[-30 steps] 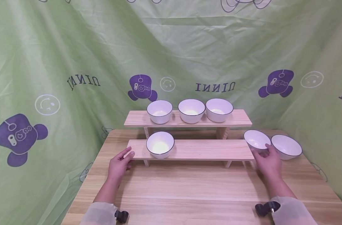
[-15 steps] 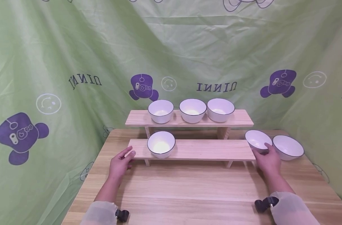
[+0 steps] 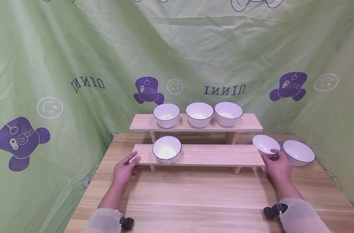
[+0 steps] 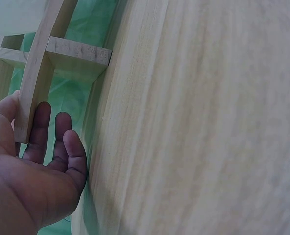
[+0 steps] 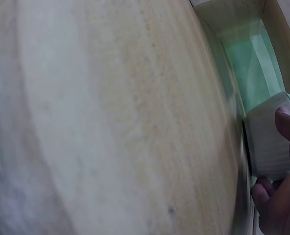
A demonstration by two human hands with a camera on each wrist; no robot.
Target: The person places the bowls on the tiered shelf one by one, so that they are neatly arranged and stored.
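Observation:
My left hand (image 3: 124, 170) holds the left end of the low wooden shelf (image 3: 212, 154), thumb on one face and fingers on the other, as the left wrist view shows. A white bowl with a dark rim (image 3: 166, 149) stands on that shelf's left part. At the shelf's right end, my right hand (image 3: 279, 166) grips another white bowl (image 3: 264, 144), which leans slightly. In the right wrist view the thumb lies against the side of this bowl (image 5: 270, 139), with other fingers near its base. A further white bowl (image 3: 299, 152) sits just right of that hand.
Behind, a higher wooden shelf (image 3: 142, 122) bears three white bowls, a left one (image 3: 166, 115), a middle one (image 3: 199, 115) and a right one (image 3: 228, 114). Both shelves stand on a wood-grain table (image 3: 194, 200). A green printed curtain (image 3: 177, 48) hangs around the table.
The bowl in my right hand has shifted very slightly left, and the fingers on it have moved a little. The left hand stays on the shelf end. The head view moved slightly earlier.

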